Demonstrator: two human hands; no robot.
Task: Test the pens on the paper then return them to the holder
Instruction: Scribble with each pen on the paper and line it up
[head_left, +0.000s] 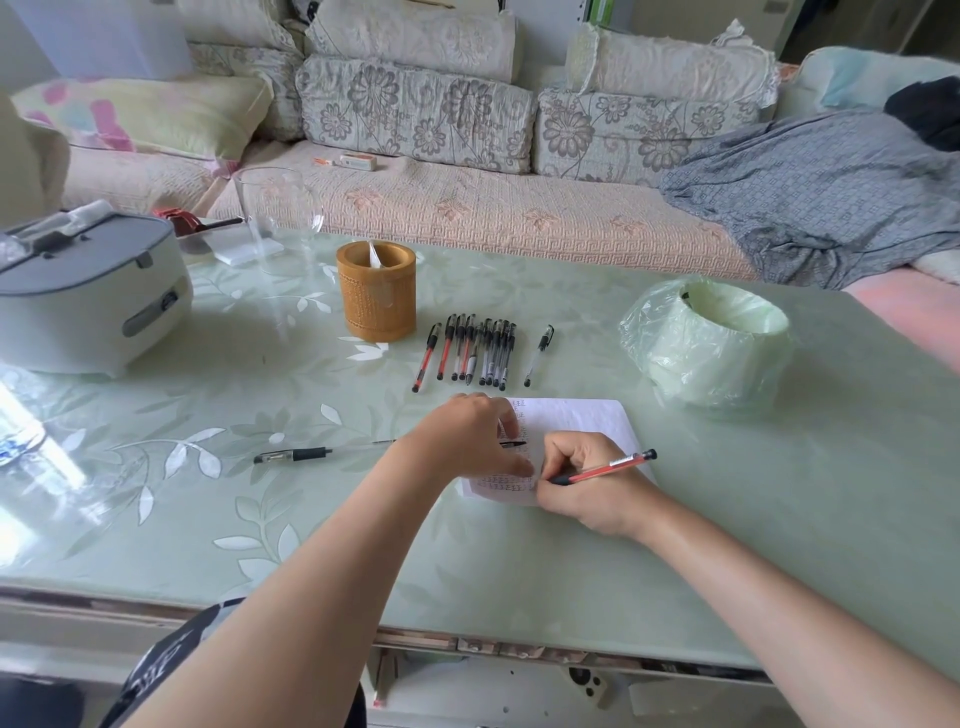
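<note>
My right hand (584, 483) grips a red pen (605, 469), its tip down on the white paper (576, 418), which carries rows of small marks. My left hand (470, 441) lies on the paper's left part and holds a small black pen cap (514, 444) under its fingers. A row of several pens (475, 351), red and black, lies beyond the paper, and one more pen (538, 355) lies apart at its right. Left of my arms lies a black pen (293, 455). The round bamboo holder (376, 291) stands behind the row.
A grey and white appliance (88, 296) sits at the table's left. A clear glass vase (278, 218) stands behind the holder. A small bin lined with a green bag (711, 343) stands at the right. The sofa with cushions runs along the far edge.
</note>
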